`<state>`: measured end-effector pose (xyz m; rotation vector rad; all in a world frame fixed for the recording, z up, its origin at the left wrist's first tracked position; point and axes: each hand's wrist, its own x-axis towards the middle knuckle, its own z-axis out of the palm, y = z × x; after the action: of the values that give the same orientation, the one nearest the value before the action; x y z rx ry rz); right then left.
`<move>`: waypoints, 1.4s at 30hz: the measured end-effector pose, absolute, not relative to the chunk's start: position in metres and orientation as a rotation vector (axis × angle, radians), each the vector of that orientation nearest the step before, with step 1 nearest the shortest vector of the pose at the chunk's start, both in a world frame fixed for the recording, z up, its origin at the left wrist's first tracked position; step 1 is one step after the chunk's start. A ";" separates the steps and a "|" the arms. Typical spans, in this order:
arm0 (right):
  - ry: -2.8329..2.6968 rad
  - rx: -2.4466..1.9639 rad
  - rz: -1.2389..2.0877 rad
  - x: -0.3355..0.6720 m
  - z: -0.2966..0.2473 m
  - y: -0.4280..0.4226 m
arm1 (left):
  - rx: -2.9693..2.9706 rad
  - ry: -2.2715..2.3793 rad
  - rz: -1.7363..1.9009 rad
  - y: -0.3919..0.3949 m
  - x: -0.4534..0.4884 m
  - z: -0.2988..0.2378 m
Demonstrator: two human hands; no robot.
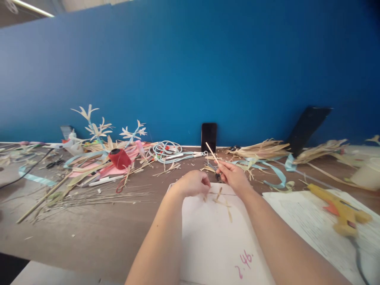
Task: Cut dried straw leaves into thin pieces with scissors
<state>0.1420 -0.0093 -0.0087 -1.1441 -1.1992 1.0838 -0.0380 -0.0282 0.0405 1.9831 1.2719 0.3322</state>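
My right hand [234, 176] pinches a thin pale strip of straw [211, 153], which slants up and to the left from the fingertips. A small dark object [218, 177] shows beside those fingers, too blurred to name. To the left, my left hand [194, 183] is closed with its fingers curled down over the top of the white paper [204, 241]; whatever they hold is hidden. Several small straw pieces [219, 194] lie on that paper just below both hands. Pink handwritten figures mark its lower part.
A yellow glue gun [341, 206] rests on printed sheets [297, 221] at right. Dried husk bundles [261, 150] and a dark phone [209, 135] are at the back. Straw flowers [96, 128], a red spool [119, 158], blue cord [166, 151] and thin stalks [103, 198] clutter the left.
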 end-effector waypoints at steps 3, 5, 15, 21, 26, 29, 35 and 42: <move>-1.151 -1.065 1.126 0.143 -0.007 -0.012 | 1.666 1.163 0.592 -0.019 -0.041 0.030; -1.120 -1.014 1.153 0.143 -0.004 -0.014 | 1.531 1.130 0.692 -0.015 -0.039 0.025; -1.182 -0.969 1.394 0.145 0.012 -0.029 | 1.258 0.985 0.935 -0.011 -0.034 0.024; -1.088 -0.928 1.330 0.147 0.006 -0.022 | 1.686 1.417 0.934 -0.010 -0.028 0.019; -1.083 -1.168 1.015 0.145 -0.004 -0.010 | 2.190 1.663 0.929 -0.017 -0.010 0.009; -1.155 -1.413 0.779 0.143 -0.009 -0.002 | 2.287 1.698 0.875 -0.020 -0.002 0.002; -1.285 -1.665 0.578 0.137 -0.013 0.010 | 2.254 1.767 0.825 -0.018 0.001 -0.005; -1.460 -1.857 0.427 0.130 -0.015 0.010 | 2.194 1.789 0.834 -0.017 -0.001 -0.005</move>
<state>0.1298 0.0096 -0.0154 -1.8565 -1.4604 0.4271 -0.0011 -0.0169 -0.0046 2.1943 1.7892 0.8343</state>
